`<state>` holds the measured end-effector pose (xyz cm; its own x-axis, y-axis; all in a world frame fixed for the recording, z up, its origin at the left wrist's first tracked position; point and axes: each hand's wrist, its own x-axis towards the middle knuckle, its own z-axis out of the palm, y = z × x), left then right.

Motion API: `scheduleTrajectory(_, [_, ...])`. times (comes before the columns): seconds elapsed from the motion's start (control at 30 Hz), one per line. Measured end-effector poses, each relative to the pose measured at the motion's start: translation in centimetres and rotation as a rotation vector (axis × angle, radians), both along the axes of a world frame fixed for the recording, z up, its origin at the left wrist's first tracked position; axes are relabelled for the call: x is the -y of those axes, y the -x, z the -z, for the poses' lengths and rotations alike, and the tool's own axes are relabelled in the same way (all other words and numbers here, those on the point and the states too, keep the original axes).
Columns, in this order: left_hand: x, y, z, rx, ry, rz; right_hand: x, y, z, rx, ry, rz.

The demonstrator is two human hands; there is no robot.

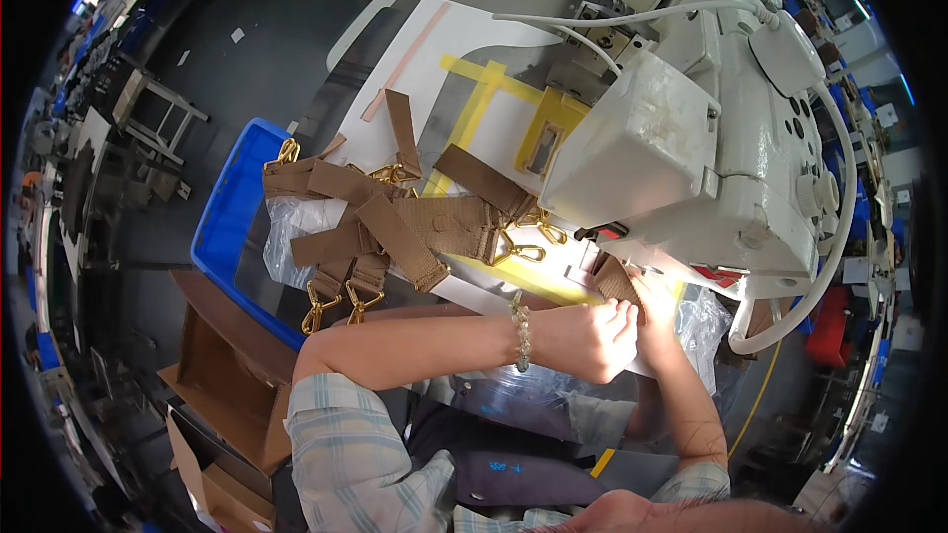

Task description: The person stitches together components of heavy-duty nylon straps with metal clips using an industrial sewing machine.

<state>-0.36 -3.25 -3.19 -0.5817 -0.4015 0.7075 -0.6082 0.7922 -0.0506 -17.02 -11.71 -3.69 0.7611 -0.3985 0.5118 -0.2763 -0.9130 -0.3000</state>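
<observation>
Under the head of the white sewing machine (681, 178), a brown webbing strap (617, 282) stands tilted in bright light. My left hand (595, 341), with a beaded bracelet at its wrist, is closed at the strap's near end, fingers curled inward. Pressed against the strap's right side is my right hand (656, 311), its fingers partly hidden by the strap and the machine. To the left lies a pile of brown webbing straps (434, 222) with gold metal snap hooks (520, 249) on their ends. The needle area is hidden by the machine head.
A blue plastic bin (232, 202) stands left of the worktable, with clear plastic wrap (291, 237) by the straps. Open cardboard boxes (232, 390) sit at lower left. Yellow tape (479, 104) marks the table. A white cable (847, 207) loops down at the machine's right.
</observation>
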Motion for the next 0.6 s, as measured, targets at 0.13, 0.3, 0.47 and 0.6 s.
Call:
scheduleTrajectory(0.13, [-0.2,-0.1,0.0,0.028,0.027,-0.010,-0.3,0.5,0.1,-0.063,-0.074,0.023])
scheduleTrajectory(0.3, [-0.4,0.1,-0.1,0.041,0.035,-0.030,-0.5,0.5,0.1,-0.124,-0.188,0.066])
scheduleTrajectory(0.47, [-0.5,0.4,-1.0,0.088,0.019,-0.057,-0.7,1.4,0.9,-0.114,-0.167,0.066])
scheduleTrajectory(0.6, [-0.6,0.4,-1.8,0.131,-0.022,-0.076,-0.8,0.8,0.4,-0.124,-0.202,0.040])
